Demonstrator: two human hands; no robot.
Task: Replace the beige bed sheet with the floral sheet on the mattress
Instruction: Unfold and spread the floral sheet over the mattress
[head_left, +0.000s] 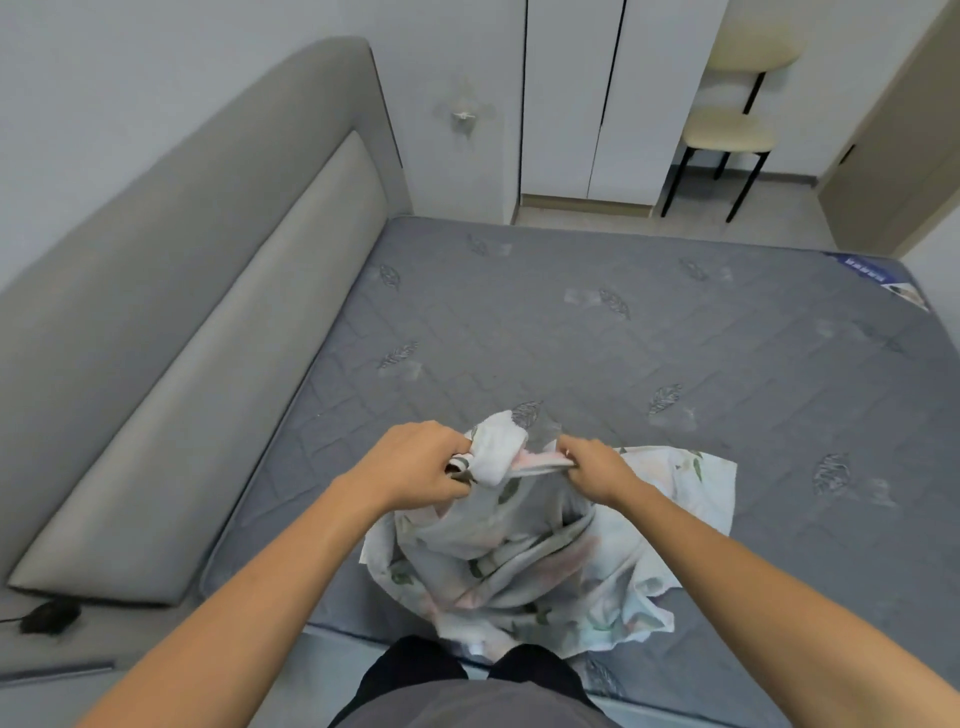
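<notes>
From the head camera we look down on a bare grey quilted mattress (623, 332) stitched with leaf motifs, and on it, at the near edge just in front of our legs, lies the crumpled white floral sheet (540, 566) with its green leaves and pink blooms. Our left hand (415, 467) has its fingers (460, 470) curled round a bunched roll of the sheet's upper edge, and our right hand (597, 470) pinches the same edge just beside it, so a short span of cloth runs taut between the two. The gathered edge is lifted off the mattress, while the rest of the sheet hangs below our hands and pools on the mattress surface. To the left a grey padded headboard (208, 291) runs along the bed. Beyond the far edge stand a white wardrobe (613, 98) and a cream-cushioned chair with black legs (727, 135).
</notes>
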